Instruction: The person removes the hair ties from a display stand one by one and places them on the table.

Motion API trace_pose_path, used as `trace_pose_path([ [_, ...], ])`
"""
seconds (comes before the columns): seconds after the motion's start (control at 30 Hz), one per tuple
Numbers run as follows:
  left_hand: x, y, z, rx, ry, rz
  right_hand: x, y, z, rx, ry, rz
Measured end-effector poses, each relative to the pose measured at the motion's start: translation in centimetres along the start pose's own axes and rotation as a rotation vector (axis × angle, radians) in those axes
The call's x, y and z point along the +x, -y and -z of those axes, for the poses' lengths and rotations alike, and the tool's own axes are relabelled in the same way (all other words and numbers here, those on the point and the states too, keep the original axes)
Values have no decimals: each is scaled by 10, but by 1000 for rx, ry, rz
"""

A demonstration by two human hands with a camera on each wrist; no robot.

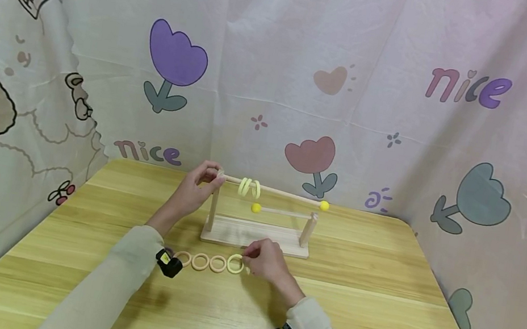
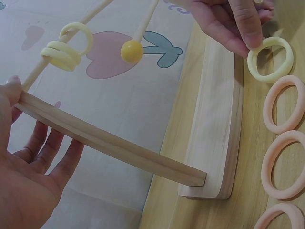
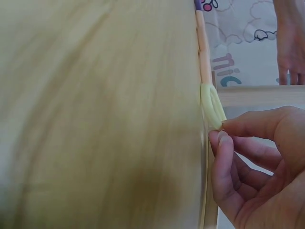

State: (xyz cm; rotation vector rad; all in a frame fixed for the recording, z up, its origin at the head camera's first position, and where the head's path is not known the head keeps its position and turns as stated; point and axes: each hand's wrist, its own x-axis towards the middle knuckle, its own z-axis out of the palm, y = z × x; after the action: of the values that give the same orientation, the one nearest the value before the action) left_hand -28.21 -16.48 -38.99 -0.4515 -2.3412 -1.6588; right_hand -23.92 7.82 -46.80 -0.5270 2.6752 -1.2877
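A wooden stand [image 1: 257, 236] holds two rods on posts. My left hand [image 1: 194, 191] grips the top of the taller left post [image 2: 109, 138], at the end of the upper rod [image 1: 285, 193]. Several pale yellow rings [image 2: 62, 55] hang on that rod, which ends in a yellow ball [image 1: 324, 206]. My right hand [image 1: 266, 260] pinches the edge of a pale yellow ring [image 2: 270, 59] between thumb and fingers, in front of the base; the right wrist view shows this ring [image 3: 212, 106] slightly tilted at the end of the row.
Left of the pinched ring, several pink rings [image 1: 218, 264] lie in a row, with a purple one [image 1: 169, 252] partly hidden by the left wrist camera. The lower rod [image 1: 284, 212] points left from the short right post [image 1: 308, 230]. A printed cloth hangs behind the wooden table [image 1: 373, 320].
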Motion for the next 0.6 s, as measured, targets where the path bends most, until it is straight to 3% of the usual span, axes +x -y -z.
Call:
trace_pose_path([
  [0.6,1,1,0,-3,-1,3,0,-3,2,-62,-9,26],
])
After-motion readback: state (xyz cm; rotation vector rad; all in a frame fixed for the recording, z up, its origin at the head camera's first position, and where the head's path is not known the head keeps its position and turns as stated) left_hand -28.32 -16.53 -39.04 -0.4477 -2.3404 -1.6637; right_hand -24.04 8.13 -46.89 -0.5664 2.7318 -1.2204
